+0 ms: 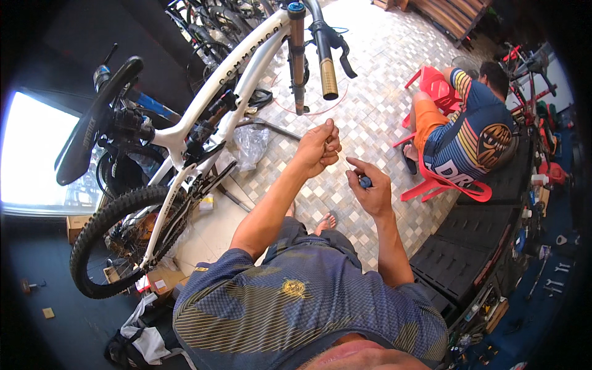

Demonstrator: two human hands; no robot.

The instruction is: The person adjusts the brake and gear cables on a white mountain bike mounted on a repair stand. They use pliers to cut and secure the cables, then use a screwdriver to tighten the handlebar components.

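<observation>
My left hand [317, 150] is closed, its fingertips pinched together in front of me; whatever lies between them is too small to make out. A little lower and to the right is my right hand [374, 194], its fingers curled around a small blue cylindrical piece [365, 182]. The two hands are apart. Ahead and to the left stands a white mountain bike [231, 71] with a black saddle [98, 123] and a knobby rear wheel [92, 243]. Its gold-brown fork tube [297, 61] and handlebar grip [329, 79] hang just beyond my left hand.
At right, another person [472, 132] sits on a red plastic chair [431, 176], facing away. Black cabinets [462, 246] run along my right side, with tools on the wall beside them. A clear plastic bag [250, 148] lies under the bike. More bikes [209, 31] stand at the back.
</observation>
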